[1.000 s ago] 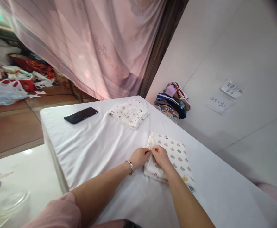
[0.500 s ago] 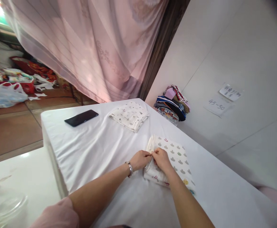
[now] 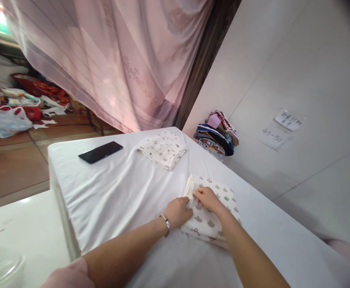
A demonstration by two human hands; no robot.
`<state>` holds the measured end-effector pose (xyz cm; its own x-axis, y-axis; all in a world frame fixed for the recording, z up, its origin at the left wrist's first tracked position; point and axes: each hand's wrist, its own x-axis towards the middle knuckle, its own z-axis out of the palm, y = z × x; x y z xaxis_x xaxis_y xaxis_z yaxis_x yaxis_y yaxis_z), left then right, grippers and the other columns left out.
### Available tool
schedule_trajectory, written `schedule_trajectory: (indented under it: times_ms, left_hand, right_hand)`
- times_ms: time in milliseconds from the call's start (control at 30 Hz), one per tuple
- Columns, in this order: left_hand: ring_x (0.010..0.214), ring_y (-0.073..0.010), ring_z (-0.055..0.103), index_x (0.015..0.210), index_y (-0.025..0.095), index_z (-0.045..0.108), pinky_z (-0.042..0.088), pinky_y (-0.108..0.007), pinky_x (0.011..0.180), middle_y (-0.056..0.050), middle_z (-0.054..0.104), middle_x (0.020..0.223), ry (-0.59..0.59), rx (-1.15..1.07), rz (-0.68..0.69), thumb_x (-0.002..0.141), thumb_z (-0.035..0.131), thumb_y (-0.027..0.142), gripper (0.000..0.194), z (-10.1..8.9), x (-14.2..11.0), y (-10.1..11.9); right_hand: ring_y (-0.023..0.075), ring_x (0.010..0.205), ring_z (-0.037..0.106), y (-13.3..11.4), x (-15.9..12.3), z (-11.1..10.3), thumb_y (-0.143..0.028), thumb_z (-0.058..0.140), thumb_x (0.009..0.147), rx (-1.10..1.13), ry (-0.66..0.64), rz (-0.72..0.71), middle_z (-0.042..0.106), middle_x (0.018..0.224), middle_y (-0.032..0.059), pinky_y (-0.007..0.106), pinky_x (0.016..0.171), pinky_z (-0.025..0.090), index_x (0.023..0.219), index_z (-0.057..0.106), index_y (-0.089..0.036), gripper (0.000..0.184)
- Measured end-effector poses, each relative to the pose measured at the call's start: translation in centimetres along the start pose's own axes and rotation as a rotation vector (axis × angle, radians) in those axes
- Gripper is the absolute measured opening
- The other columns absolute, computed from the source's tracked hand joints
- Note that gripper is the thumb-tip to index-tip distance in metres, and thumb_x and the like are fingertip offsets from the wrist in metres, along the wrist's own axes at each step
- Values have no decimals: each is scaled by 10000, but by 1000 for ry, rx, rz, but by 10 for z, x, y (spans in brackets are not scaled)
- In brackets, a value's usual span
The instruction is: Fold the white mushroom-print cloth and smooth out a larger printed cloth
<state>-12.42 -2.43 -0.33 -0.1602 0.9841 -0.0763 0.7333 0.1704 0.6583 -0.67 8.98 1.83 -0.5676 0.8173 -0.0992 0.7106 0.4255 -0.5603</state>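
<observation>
A folded white cloth with grey and coloured prints (image 3: 219, 200) lies on the white-covered table (image 3: 117, 192). My left hand (image 3: 178, 212), with a bracelet at the wrist, pinches the cloth's layered left edge. My right hand (image 3: 206, 198) rests on top of the cloth beside that same edge, its fingers pinched on the layers. A second folded printed cloth (image 3: 163, 149) lies farther back on the table, apart from both hands.
A black phone (image 3: 101, 152) lies at the table's far left. A heap of coloured fabrics (image 3: 218, 134) sits against the white wall, with paper notes (image 3: 279, 130) taped on it. A pink curtain (image 3: 117, 60) hangs behind. Bags lie on the floor at left (image 3: 7, 116).
The view has shifted slightly. My right hand slid forward along the cloth's left edge, and my left hand dropped a little lower against the edge layers.
</observation>
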Motion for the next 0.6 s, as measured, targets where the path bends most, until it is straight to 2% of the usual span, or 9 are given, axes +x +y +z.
schedule_trajectory:
  times_ms: [100, 167, 233, 333, 467, 600]
  left_hand:
    - [781, -214, 609, 830, 189, 578, 377, -258, 605, -61, 649, 815, 3, 30, 12, 728, 447, 272, 186, 1, 0, -1]
    - [781, -207, 607, 829, 192, 573, 380, -257, 612, -59, 650, 829, 3, 34, 25, 737, 434, 272, 185, 2, -1, -1]
    - [780, -202, 604, 832, 194, 569, 382, -261, 623, -60, 649, 846, 11, 39, 45, 745, 421, 270, 188, 3, -1, -2]
    - [781, -202, 601, 842, 196, 565, 384, -268, 635, -63, 647, 865, 18, 48, 69, 754, 403, 265, 196, 5, -2, -3]
    - [781, -203, 603, 845, 194, 558, 385, -270, 638, -64, 643, 873, 17, 49, 79, 759, 403, 265, 191, 7, -2, -4]
    - [798, -199, 603, 848, 197, 559, 387, -269, 657, -60, 640, 882, -3, 57, 67, 763, 406, 264, 187, 8, -1, -4]
  right_hand:
    - [156, 752, 590, 5, 26, -20, -215, 452, 755, -63, 144, -25, 662, 802, 33, 257, 721, 428, 749, 649, -190, 198]
    - [190, 986, 537, 7, 44, -26, -166, 473, 731, -97, 200, -54, 625, 1049, 62, 292, 879, 370, 911, 655, -189, 257]
    - [203, 1098, 472, 10, 60, -25, -136, 500, 708, -114, 202, -83, 582, 1149, 69, 304, 953, 314, 991, 642, -188, 321]
    - [189, 1035, 509, 13, 76, -18, -112, 529, 679, -117, 156, -114, 624, 1058, 45, 302, 935, 336, 953, 655, -207, 316]
    - [161, 852, 556, 17, 85, -16, -102, 522, 671, -90, 121, -135, 644, 852, 22, 278, 837, 393, 759, 662, -190, 187]
    - [131, 778, 564, 18, 91, -19, -118, 499, 695, -19, 101, -142, 635, 782, -4, 238, 765, 417, 749, 636, -185, 161]
